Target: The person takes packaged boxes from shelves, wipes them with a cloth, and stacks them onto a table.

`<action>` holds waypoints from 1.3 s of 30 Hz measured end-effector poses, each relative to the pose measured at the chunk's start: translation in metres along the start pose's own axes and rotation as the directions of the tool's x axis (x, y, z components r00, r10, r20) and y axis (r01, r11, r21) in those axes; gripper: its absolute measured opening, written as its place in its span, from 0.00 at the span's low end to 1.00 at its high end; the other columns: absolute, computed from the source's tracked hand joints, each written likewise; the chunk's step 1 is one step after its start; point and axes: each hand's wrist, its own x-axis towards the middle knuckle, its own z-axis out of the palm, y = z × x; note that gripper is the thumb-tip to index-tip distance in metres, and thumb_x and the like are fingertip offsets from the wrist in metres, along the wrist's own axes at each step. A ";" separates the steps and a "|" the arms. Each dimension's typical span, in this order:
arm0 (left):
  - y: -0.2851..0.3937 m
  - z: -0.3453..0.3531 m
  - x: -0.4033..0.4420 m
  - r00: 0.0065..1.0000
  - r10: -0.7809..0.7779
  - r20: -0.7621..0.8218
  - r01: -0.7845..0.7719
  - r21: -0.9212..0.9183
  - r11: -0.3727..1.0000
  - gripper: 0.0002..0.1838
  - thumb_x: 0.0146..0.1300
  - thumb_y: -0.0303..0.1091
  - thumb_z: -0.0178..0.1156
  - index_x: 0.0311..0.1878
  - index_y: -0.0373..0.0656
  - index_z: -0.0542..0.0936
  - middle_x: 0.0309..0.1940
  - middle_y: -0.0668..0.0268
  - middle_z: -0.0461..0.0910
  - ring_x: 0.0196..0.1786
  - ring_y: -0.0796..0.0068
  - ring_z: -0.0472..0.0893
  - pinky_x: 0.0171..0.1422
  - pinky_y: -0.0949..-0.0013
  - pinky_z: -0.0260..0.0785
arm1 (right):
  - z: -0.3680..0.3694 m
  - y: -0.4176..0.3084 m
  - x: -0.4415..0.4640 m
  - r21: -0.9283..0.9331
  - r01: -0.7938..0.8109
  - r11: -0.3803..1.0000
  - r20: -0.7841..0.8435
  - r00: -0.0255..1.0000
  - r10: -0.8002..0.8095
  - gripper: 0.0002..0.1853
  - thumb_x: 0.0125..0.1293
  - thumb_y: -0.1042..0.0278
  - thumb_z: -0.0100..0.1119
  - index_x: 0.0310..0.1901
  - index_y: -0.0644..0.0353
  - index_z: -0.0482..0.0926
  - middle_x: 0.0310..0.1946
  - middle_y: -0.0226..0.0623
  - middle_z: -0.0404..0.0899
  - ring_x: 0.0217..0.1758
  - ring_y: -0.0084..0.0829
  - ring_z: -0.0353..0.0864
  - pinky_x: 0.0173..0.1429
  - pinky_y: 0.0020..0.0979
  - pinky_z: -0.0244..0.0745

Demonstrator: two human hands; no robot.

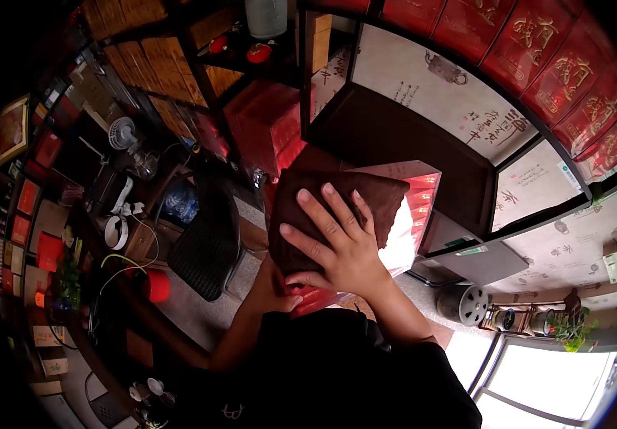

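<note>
One right hand [340, 252] splayed on brown cloth [385, 187], centre; left hand [275, 289] clamped on red box [317, 299]; black chair [207, 250] centre-left.

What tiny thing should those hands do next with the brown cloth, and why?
I'd probably slide the right hand and the brown cloth under it slightly across the red box: the fingers lie spread and flat on the cloth, while the left hand grips the box's near side, which should keep it steady.
</note>
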 end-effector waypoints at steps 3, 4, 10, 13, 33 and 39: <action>-0.007 -0.013 -0.027 0.997 0.001 -0.077 0.011 0.156 0.988 0.59 0.39 0.32 0.74 0.74 0.34 0.50 0.68 0.56 0.62 0.71 0.65 0.65 0.72 0.61 0.61 | 0.000 -0.010 0.021 0.019 0.043 0.999 -0.157 0.987 -0.040 0.33 0.56 0.31 0.60 0.57 0.43 0.81 0.66 0.42 0.73 0.70 0.45 0.70 0.71 0.50 0.59; -0.006 -0.009 -0.037 0.989 0.012 -0.144 0.018 0.207 0.978 0.57 0.38 0.32 0.75 0.72 0.34 0.54 0.64 0.57 0.66 0.67 0.67 0.69 0.69 0.61 0.64 | 0.002 -0.015 0.025 0.054 0.001 0.999 -0.155 0.988 0.007 0.32 0.56 0.33 0.61 0.56 0.47 0.81 0.61 0.41 0.76 0.64 0.43 0.75 0.66 0.46 0.64; -0.008 -0.016 -0.102 0.920 0.157 -0.359 -0.090 0.197 0.976 0.57 0.39 0.32 0.76 0.73 0.34 0.54 0.64 0.58 0.68 0.68 0.65 0.68 0.74 0.59 0.58 | 0.027 -0.035 0.057 0.262 0.180 0.948 -0.216 0.968 -0.124 0.26 0.48 0.43 0.71 0.44 0.52 0.84 0.43 0.32 0.84 0.43 0.31 0.84 0.43 0.35 0.76; -0.004 -0.025 -0.142 0.858 0.177 -0.482 -0.136 0.119 0.984 0.57 0.39 0.33 0.77 0.73 0.34 0.56 0.66 0.57 0.68 0.69 0.65 0.68 0.74 0.60 0.58 | 0.056 -0.029 0.065 0.316 0.143 0.938 -0.157 0.983 -0.097 0.23 0.50 0.44 0.71 0.40 0.55 0.84 0.40 0.35 0.85 0.41 0.36 0.84 0.43 0.38 0.74; 0.024 -0.018 -0.363 0.100 0.339 -0.935 -0.554 0.231 0.800 0.58 0.41 0.36 0.79 0.74 0.38 0.55 0.68 0.57 0.68 0.71 0.61 0.69 0.75 0.57 0.62 | 0.158 -0.354 -0.022 0.742 0.355 0.570 0.030 0.830 -0.556 0.31 0.64 0.40 0.56 0.69 0.36 0.72 0.77 0.46 0.55 0.80 0.49 0.50 0.74 0.71 0.33; 0.030 -0.005 -0.383 0.036 0.360 -0.932 -0.526 0.289 0.800 0.58 0.40 0.31 0.77 0.74 0.36 0.53 0.67 0.53 0.66 0.70 0.58 0.70 0.74 0.54 0.64 | 0.179 -0.357 0.055 0.730 0.300 0.614 0.022 0.888 -0.460 0.33 0.63 0.44 0.57 0.70 0.44 0.70 0.77 0.48 0.53 0.81 0.52 0.48 0.76 0.68 0.30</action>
